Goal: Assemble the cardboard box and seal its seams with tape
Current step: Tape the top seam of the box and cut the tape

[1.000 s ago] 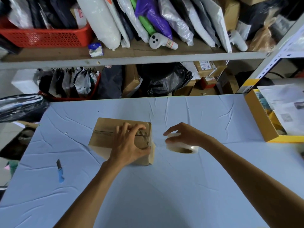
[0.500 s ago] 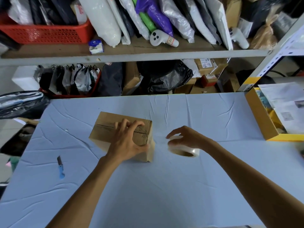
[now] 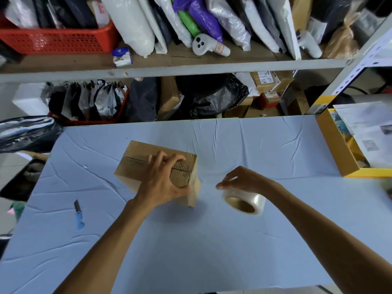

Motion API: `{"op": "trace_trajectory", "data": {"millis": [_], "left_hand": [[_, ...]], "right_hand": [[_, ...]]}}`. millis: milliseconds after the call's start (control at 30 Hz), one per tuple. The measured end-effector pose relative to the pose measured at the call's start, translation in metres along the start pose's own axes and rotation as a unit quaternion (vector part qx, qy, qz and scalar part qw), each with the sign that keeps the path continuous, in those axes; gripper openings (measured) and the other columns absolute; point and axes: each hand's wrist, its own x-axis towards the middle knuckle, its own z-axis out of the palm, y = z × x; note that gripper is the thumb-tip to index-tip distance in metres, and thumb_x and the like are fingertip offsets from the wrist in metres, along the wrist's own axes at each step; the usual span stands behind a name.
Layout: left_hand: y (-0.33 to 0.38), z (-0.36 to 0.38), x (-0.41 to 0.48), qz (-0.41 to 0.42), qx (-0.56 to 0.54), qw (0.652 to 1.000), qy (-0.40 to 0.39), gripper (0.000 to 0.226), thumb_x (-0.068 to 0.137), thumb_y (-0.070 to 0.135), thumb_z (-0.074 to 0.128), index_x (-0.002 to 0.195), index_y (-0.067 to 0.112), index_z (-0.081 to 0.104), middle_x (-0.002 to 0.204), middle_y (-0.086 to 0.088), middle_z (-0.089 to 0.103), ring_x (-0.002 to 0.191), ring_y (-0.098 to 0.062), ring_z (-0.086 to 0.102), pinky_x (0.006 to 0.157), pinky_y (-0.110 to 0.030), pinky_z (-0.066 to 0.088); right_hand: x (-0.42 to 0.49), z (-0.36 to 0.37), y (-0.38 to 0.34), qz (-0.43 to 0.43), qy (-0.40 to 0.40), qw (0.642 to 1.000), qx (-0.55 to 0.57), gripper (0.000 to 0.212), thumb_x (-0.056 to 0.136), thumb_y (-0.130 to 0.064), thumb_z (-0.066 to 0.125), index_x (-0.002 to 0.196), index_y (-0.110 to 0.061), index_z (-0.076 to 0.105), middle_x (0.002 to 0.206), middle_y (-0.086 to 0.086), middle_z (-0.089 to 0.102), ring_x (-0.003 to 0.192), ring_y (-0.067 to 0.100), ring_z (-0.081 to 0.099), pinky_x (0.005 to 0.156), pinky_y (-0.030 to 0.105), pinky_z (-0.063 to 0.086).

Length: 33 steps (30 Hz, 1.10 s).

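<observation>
Left hand clamped on the box: fingers curled over the top seam, thumb on the near face. Box is closed, skewed, left of centre on the table; can't tell if it's flat down. Right hand grasps the tape from above, roll just right of the box, not touching. Can't tell if a strip runs between them. Knife lies well left.
</observation>
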Motion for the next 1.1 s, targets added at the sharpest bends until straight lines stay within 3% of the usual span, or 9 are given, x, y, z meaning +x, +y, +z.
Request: {"op": "trace_trajectory", "data": {"millis": [133,267,400,500,600,700,867,1000,1100], "left_hand": [[0.001,0.001,0.002,0.000,0.005,1.000,-0.005,0.072,0.051,0.068,0.054,0.115,0.035,0.051,0.099,0.005,0.038,0.092,-0.018,0.032,0.083,-0.027,0.027],[-0.001,0.002,0.004,0.000,0.002,1.000,-0.004,0.069,0.052,0.066,0.057,0.114,0.036,0.051,0.099,0.004,0.042,0.092,-0.018,0.033,0.083,-0.027,0.030],[-0.002,0.002,0.005,0.006,0.000,1.000,-0.009,0.068,0.052,0.066,0.059,0.113,0.037,0.050,0.099,0.005,0.043,0.091,-0.017,0.033,0.082,-0.028,0.029],[-0.002,0.001,0.004,0.009,-0.003,1.000,-0.006,0.069,0.051,0.065,0.059,0.113,0.036,0.051,0.099,0.005,0.043,0.090,-0.015,0.031,0.081,-0.025,0.023],[-0.001,0.000,0.004,0.003,-0.005,1.000,-0.004,0.068,0.051,0.065,0.059,0.113,0.037,0.052,0.099,0.005,0.042,0.091,-0.016,0.033,0.081,-0.026,0.027],[-0.001,0.000,0.005,0.003,-0.010,1.000,0.003,0.067,0.051,0.063,0.059,0.112,0.036,0.054,0.097,0.005,0.041,0.089,-0.015,0.031,0.080,-0.026,0.028],[-0.003,-0.001,0.005,0.010,-0.014,1.000,-0.004,0.068,0.051,0.064,0.060,0.113,0.036,0.055,0.096,0.007,0.038,0.089,-0.016,0.031,0.078,-0.027,0.030],[-0.003,-0.003,0.005,0.007,-0.023,1.000,-0.017,0.069,0.051,0.064,0.059,0.114,0.038,0.054,0.098,0.006,0.039,0.091,-0.017,0.033,0.077,-0.027,0.032],[-0.003,-0.003,0.004,0.008,-0.029,0.999,-0.017,0.070,0.051,0.064,0.060,0.115,0.038,0.054,0.099,0.007,0.039,0.092,-0.017,0.033,0.078,-0.027,0.032]], "right_hand": [[-0.008,-0.002,0.004,-0.103,-0.009,0.992,0.075,0.020,0.080,-0.046,0.065,0.095,-0.033,0.072,0.101,-0.012,0.071,0.095,0.005,0.064,0.091,0.027,0.047],[-0.025,-0.014,0.007,-0.157,-0.057,0.975,0.143,0.026,0.084,-0.028,0.053,0.104,-0.029,0.070,0.105,-0.012,0.068,0.096,0.004,0.060,0.077,0.014,0.045],[-0.022,-0.014,0.010,-0.103,-0.100,0.980,0.138,0.014,0.087,-0.033,0.064,0.098,-0.028,0.072,0.102,-0.012,0.069,0.094,0.004,0.063,0.078,0.015,0.047],[-0.006,-0.006,0.010,-0.042,-0.041,0.996,0.073,0.013,0.080,-0.045,0.067,0.089,-0.037,0.074,0.093,-0.016,0.071,0.091,0.007,0.064,0.084,0.023,0.047],[-0.004,-0.009,0.009,-0.068,-0.025,0.992,0.108,0.013,0.084,-0.035,0.070,0.095,-0.028,0.074,0.096,-0.008,0.072,0.088,0.008,0.066,0.080,0.020,0.045],[-0.013,-0.012,0.010,-0.076,-0.024,0.983,0.167,0.011,0.090,-0.025,0.064,0.099,-0.021,0.068,0.088,-0.012,0.070,0.075,-0.001,0.064,0.068,0.014,0.044],[-0.010,-0.002,0.009,-0.050,-0.005,0.980,0.191,0.010,0.088,-0.019,0.064,0.082,-0.021,0.071,0.085,-0.008,0.071,0.077,0.004,0.065,0.075,0.017,0.044],[-0.009,-0.001,0.012,-0.036,-0.008,0.974,0.224,0.004,0.081,-0.021,0.071,0.082,-0.021,0.074,0.084,-0.006,0.071,0.081,0.011,0.063,0.075,0.024,0.044],[-0.008,0.002,0.007,-0.015,-0.013,0.973,0.228,0.008,0.080,-0.022,0.073,0.086,-0.016,0.075,0.077,-0.010,0.071,0.070,0.004,0.064,0.068,0.017,0.044]]}}
